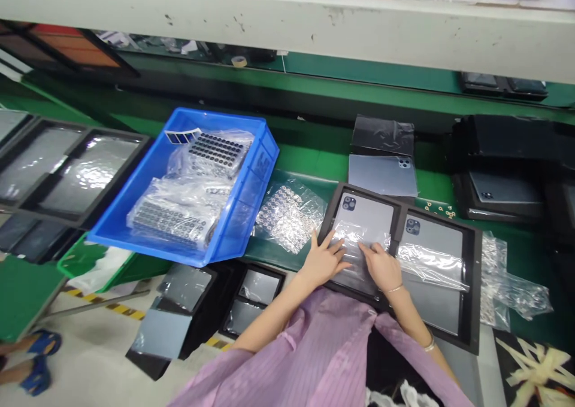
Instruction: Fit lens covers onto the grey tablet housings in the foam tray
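Head view: left hand (324, 260) splayed, right hand (383, 267) half-curled, over grey panel (372, 217).

Black tray (472, 293), grey panels (435, 312), blue bin (240, 224)

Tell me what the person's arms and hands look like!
The left hand and right hand are bare. The lilac sleeves have fine lines. A thin bracelet circles the right wrist, and a shiny band sits farther up that forearm.
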`<state>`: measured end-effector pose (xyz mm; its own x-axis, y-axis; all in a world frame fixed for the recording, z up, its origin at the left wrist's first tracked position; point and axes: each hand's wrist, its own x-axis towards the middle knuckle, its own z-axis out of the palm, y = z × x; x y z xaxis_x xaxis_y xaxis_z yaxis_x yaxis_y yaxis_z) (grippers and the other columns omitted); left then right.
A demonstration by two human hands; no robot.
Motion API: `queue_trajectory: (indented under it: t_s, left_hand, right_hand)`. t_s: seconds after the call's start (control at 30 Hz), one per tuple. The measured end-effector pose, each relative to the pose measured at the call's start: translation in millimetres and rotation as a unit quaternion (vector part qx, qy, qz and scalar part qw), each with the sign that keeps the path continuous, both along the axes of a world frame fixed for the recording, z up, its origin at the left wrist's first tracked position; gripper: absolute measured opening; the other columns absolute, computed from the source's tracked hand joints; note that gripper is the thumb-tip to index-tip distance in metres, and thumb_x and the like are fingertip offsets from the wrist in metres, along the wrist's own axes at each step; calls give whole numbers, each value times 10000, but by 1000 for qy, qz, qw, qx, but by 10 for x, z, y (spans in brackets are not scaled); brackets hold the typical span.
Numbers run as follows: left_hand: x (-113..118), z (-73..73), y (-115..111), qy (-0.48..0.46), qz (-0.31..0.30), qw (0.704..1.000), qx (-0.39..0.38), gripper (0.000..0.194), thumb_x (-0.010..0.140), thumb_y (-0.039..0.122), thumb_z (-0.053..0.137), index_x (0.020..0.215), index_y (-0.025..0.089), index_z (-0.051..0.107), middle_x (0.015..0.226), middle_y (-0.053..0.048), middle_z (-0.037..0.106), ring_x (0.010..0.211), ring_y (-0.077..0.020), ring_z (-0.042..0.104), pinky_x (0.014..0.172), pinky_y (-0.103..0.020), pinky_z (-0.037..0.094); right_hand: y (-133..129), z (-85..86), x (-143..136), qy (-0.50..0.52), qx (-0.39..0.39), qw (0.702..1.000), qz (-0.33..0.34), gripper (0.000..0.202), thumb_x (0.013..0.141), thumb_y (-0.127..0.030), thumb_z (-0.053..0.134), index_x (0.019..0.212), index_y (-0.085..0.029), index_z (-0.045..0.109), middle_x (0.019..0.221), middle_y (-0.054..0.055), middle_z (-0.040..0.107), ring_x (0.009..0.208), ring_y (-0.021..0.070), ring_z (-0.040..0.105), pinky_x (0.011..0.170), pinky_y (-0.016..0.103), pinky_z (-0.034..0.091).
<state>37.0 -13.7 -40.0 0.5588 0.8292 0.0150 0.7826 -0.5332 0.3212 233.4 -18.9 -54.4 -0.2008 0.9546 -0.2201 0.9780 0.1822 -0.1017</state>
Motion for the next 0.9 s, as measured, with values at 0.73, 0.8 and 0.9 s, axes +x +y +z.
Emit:
queue_trajectory:
  t_s: [0.73, 0.8, 0.9]
  left_hand:
    - [-739, -1169, 812, -107, 278, 950, -90, 219, 902, 336, 523, 942, 138, 606, 981, -51, 622, 890, -163, 597, 808, -369, 503]
    - [-753, -1185, 806, -105, 285, 949, -91, 210, 904, 325, 519, 948, 136, 601, 997, -53, 615, 900, -163, 593, 809, -366, 501]
    - [-750, -1198, 825, -99, 291, 947, -95, 206, 901, 317, 525, 961, 133, 597, 1016, -56, 610, 902, -164, 593, 810, -368, 503]
  right_hand:
    - [-418, 27, 313, 544, -10, 776, -319, 439, 771, -565, 586, 912, -154, 647, 587, -14, 546, 477, 112, 496, 476, 242, 425]
    - [-423, 31, 320, 545, 9, 766, -341, 424, 771, -559, 592, 883, -154, 651, 594, -10, 548, 489, 113, 492, 482, 242, 423]
    - [-418, 21, 324, 557, 22, 750, -356, 396, 771, -538, 608, 862, -155, 654, 601, -8, 551, 497, 109, 485, 483, 238, 416]
